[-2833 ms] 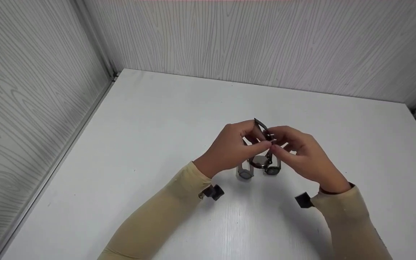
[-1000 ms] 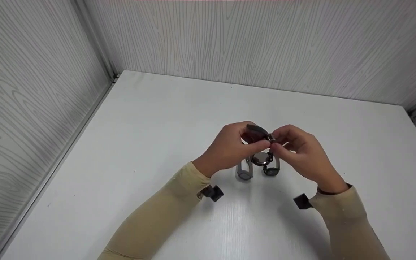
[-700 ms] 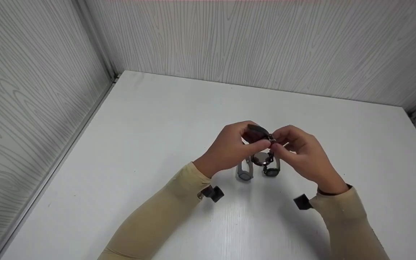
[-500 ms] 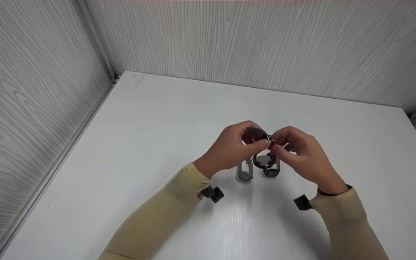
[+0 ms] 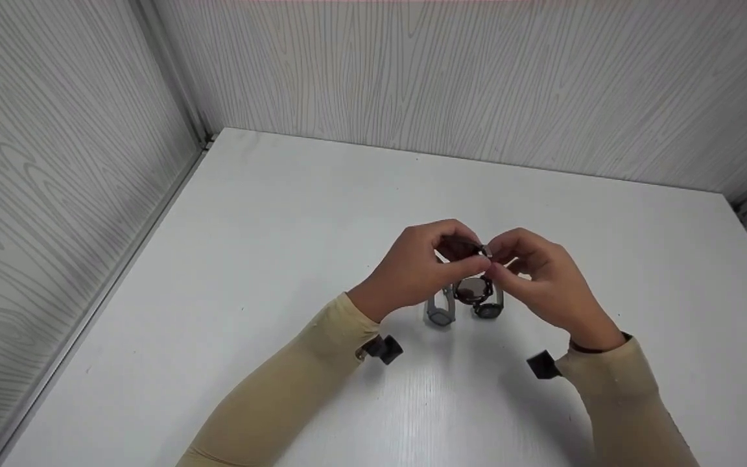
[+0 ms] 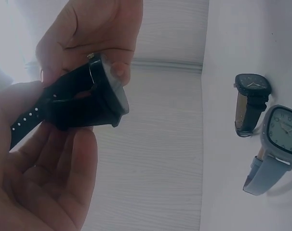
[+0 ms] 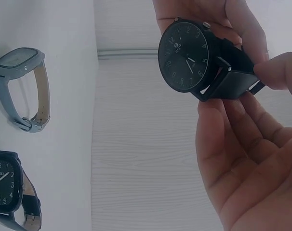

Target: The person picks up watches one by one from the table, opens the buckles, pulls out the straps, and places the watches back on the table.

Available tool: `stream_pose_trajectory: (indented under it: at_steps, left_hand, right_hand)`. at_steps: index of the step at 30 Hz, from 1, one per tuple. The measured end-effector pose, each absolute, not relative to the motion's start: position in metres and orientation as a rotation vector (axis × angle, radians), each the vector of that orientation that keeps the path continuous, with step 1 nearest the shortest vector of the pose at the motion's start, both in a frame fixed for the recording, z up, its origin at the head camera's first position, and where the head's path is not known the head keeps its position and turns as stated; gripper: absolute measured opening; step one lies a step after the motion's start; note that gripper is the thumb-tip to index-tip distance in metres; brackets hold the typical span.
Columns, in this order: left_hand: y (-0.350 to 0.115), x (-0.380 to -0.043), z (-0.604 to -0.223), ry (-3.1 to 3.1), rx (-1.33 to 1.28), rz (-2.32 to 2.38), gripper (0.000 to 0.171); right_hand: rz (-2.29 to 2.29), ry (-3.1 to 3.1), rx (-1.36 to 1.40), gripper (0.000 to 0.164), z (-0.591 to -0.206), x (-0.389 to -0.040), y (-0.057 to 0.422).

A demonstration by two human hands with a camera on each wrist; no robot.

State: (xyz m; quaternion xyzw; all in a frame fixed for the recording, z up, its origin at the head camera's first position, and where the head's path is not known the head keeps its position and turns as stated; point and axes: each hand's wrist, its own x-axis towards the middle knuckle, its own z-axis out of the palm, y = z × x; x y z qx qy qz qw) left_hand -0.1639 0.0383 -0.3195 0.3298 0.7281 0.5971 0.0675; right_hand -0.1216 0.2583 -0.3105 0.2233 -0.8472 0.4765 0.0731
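A black wristwatch with a round dark dial point(image 7: 184, 57) is held up between both hands, above the table. My left hand point(image 5: 409, 266) pinches its black strap point(image 6: 71, 113) between thumb and fingers. Opposite, my right hand point(image 5: 545, 275) pinches the strap close to the left thumb tip. In the left wrist view the strap is bent into a loop, and its end with a row of holes sticks out past the fingers. The fingers hide part of the buckle area. Below the hands, a grey-blue watch point(image 5: 440, 314) and a black square watch point(image 5: 489, 310) stand on the table.
The white table point(image 5: 296, 214) spreads around the hands. A wood-grain panel point(image 5: 445, 78) rises at its back, and another panel point(image 5: 43, 181) at the left. Black camera mounts point(image 5: 543, 364) stick out from the sleeves near both wrists.
The raised strap end has sunk down behind the left fingers, and the held watch's dial has tilted. Both hands stay nearly in place. The two standing watches have not moved.
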Motion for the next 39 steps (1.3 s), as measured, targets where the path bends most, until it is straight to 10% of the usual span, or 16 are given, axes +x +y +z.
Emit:
stream_pose_trajectory:
  at_steps: [39]
  left_hand:
    - [0.0386,-0.1656,-0.32,2.19,1.01,1.829,0.016]
  right_hand:
    - [1.431,-2.572,0.747,0.019,-0.3141,-0.1253,0.2616]
